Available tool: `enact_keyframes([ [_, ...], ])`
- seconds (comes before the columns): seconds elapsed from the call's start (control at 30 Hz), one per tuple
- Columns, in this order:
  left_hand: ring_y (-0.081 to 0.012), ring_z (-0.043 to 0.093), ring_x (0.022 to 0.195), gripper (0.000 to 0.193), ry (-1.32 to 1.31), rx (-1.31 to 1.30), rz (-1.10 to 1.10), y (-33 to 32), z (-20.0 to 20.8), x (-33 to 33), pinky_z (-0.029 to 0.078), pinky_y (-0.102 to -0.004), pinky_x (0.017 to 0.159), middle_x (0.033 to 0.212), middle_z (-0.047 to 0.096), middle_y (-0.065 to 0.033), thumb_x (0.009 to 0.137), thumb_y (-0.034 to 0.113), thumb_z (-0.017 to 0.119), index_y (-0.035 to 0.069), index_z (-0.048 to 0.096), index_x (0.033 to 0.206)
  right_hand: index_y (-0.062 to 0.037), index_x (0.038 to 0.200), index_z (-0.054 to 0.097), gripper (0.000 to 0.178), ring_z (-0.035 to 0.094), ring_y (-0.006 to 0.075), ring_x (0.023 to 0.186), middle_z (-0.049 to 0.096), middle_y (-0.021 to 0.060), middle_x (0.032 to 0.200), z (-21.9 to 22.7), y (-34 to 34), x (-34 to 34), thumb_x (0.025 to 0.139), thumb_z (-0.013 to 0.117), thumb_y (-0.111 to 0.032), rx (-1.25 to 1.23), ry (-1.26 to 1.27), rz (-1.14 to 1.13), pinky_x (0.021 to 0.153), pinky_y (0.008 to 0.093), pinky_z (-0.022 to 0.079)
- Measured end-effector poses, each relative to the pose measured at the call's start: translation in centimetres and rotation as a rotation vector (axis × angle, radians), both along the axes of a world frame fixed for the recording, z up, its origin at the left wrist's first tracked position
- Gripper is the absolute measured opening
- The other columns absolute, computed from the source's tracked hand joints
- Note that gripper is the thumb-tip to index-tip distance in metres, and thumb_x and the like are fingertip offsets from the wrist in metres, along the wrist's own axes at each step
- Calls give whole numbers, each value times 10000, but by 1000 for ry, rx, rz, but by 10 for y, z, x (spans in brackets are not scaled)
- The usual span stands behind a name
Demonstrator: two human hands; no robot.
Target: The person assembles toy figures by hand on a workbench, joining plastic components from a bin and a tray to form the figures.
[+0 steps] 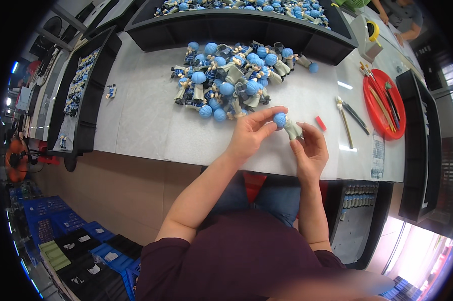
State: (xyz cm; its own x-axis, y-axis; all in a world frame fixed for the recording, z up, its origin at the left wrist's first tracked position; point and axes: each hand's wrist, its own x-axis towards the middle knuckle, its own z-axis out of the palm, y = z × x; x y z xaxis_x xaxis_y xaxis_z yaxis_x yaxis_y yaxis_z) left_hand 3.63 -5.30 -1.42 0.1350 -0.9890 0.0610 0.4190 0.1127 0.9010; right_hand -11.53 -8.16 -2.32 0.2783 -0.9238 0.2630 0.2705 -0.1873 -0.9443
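Observation:
Between my two hands, above the front of the white table (pixel 151 125), is a small figurine (pixel 293 130) with a round blue head and a pale grey-green cloak. My left hand (pixel 251 131) pinches it by the blue head. Thumb and fingers of my right hand (pixel 311 150) close on the lower end of its cloak. Just beyond my hands lies a heap of like figurines (pixel 226 89), blue-haired, some with cloaks and some showing blue and dark clothing. A small red block (pixel 320 123) rests on the table to the right of the held figurine.
A large black tray (pixel 236 31) full of figurines stands behind the heap. Another black tray (pixel 93 95) is at the left, near a lone figurine (pixel 111 91). Brushes (pixel 346 123) and a red dish (pixel 368 113) of tools lie right. Below the table's right edge sits a black tray (pixel 382 210) with figurine rows.

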Motion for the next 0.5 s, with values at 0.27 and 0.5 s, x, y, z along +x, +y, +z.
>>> enact_keyframes([
  [0.27, -133, 527, 969, 307, -18, 93, -25, -1, -1, -4, 439, -269, 840, 1094, 548, -78, 850, 25, 466, 9, 487, 1155, 21, 1103, 455, 465, 523, 158, 935, 510, 138, 1100, -5, 1, -3, 688, 660, 58, -24, -51, 21, 784, 262, 463],
  [0.5, -129, 532, 954, 296, -19, 105, -79, -3, -7, -4, 445, -276, 833, 1089, 547, -87, 879, 34, 403, -1, 468, 1167, 41, 1097, 472, 458, 544, 171, 889, 515, 153, 1093, 0, 2, -3, 679, 656, 79, -44, -47, 70, 783, 290, 481],
])
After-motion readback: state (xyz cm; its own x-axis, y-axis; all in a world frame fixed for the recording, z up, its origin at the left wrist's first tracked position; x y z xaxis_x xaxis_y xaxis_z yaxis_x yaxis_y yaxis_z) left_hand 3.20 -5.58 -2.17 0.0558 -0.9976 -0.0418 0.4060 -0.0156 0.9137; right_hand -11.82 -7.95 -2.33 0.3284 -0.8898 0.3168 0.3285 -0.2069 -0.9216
